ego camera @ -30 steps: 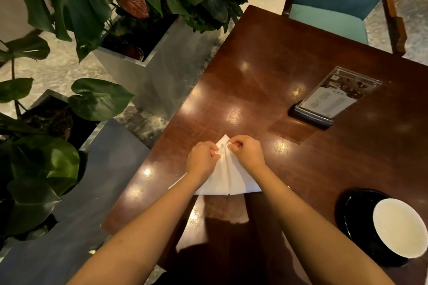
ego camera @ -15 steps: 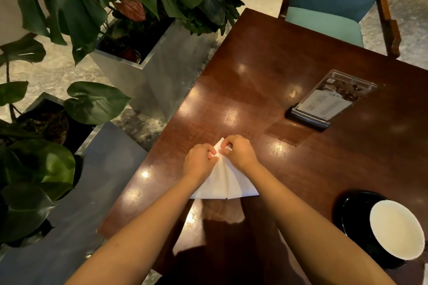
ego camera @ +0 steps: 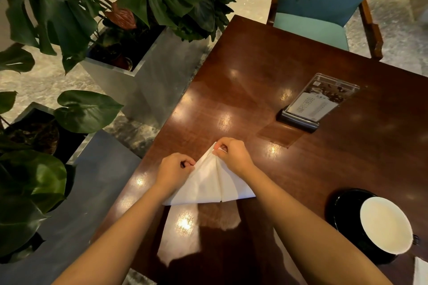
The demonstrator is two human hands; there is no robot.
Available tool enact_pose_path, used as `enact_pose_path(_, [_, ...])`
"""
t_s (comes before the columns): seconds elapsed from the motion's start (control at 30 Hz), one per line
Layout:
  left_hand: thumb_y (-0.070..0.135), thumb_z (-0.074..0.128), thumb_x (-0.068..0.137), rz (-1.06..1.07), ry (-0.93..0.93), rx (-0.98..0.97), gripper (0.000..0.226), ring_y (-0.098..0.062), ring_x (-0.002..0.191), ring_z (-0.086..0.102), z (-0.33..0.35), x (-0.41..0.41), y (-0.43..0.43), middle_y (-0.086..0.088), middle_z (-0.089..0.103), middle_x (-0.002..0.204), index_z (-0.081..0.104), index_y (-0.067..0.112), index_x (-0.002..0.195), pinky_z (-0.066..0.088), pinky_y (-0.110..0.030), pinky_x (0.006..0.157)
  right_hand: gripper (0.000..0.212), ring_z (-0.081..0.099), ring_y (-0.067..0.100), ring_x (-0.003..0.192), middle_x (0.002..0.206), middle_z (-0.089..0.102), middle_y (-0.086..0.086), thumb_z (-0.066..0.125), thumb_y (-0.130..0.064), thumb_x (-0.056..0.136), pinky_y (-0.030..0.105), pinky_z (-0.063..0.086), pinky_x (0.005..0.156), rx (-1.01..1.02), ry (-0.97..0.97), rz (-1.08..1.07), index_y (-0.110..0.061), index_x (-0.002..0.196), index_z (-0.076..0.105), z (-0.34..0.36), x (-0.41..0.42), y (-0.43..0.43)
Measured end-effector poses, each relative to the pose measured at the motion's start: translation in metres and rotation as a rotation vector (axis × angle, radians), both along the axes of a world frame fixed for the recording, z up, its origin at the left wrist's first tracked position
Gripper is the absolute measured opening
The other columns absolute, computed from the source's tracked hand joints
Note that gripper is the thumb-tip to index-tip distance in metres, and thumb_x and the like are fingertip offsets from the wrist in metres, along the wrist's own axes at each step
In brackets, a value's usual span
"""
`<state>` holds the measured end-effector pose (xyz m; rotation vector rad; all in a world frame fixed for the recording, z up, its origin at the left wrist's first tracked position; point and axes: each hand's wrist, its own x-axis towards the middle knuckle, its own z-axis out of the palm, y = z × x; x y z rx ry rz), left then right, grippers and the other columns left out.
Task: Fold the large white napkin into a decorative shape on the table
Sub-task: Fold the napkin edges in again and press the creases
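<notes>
The white napkin lies folded into a triangle on the dark wooden table, its point aimed away from me and a centre seam running down it. My right hand pinches the napkin's tip between thumb and fingers. My left hand rests in a fist on the triangle's left sloping edge, fingertips pressed against the cloth. The napkin's left lower corner is hidden under my left wrist.
A clear menu holder stands at the far right of the table. A white cup on a black saucer sits near my right forearm. Planters with large green leaves flank the table's left side. A teal chair stands beyond it.
My left hand has slid down and left along the napkin's left edge, away from the tip. My right hand stays pinched at the tip.
</notes>
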<state>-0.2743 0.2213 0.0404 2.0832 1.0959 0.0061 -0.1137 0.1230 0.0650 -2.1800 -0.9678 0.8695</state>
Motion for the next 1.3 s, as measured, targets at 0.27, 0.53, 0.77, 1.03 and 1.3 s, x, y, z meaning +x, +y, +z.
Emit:
enact_pose_path(0.27, [0.009,0.067,0.076,-0.043,-0.01,-0.038,0.024,-0.003,0.062,0.052,-0.001,0.0,0.007,0.008,0.064,0.077,0.068,0.031,0.068,0.035,-0.017,0.06,0.007,0.053,0.012,0.078,0.083,0.06,-0.001,0.065,-0.014,0.085,0.024,0.039,0.069,0.021,0.007,-0.028,-0.008,0.088,0.067,0.003,0.002,0.014])
enact_pose_path(0.53, [0.006,0.066,0.077,-0.088,-0.005,-0.038,0.021,-0.002,0.061,0.05,-0.002,-0.001,0.01,0.001,0.067,0.08,0.072,0.025,0.073,0.036,-0.016,0.06,0.007,0.06,0.023,0.095,0.104,0.066,0.01,0.062,-0.012,0.087,0.029,0.044,0.077,-0.046,-0.036,0.002,-0.008,0.089,0.066,-0.01,0.001,0.027])
enact_pose_path(0.77, [0.009,0.059,0.084,-0.079,0.001,0.061,0.015,-0.017,0.079,0.055,0.004,0.003,0.004,-0.003,0.065,0.094,0.071,0.019,0.088,0.045,-0.029,0.073,0.008,0.06,0.024,0.098,0.107,0.064,0.011,0.062,-0.014,0.088,0.031,0.045,0.082,-0.068,-0.035,0.004,-0.008,0.091,0.066,-0.016,0.003,0.029])
enact_pose_path(1.03, [0.022,0.055,0.086,-0.73,-0.345,0.595,0.032,-0.024,0.113,0.058,-0.004,0.014,-0.04,-0.003,0.063,0.121,0.062,0.018,0.117,0.05,-0.038,0.089,0.005,0.05,0.018,0.081,0.088,0.051,0.006,0.066,-0.009,0.082,0.032,0.043,0.078,-0.089,-0.101,0.096,-0.005,0.083,0.067,-0.015,0.012,0.039])
enact_pose_path(1.3, [0.026,0.058,0.089,-0.752,-0.117,0.594,0.05,-0.023,0.135,0.037,-0.018,0.01,-0.037,-0.008,0.044,0.144,0.045,0.01,0.135,0.027,-0.05,0.108,0.03,0.056,0.022,0.095,0.102,0.064,0.012,0.039,-0.021,0.099,0.033,0.045,0.084,0.112,-0.112,-0.262,-0.005,0.101,0.065,-0.009,0.01,0.024])
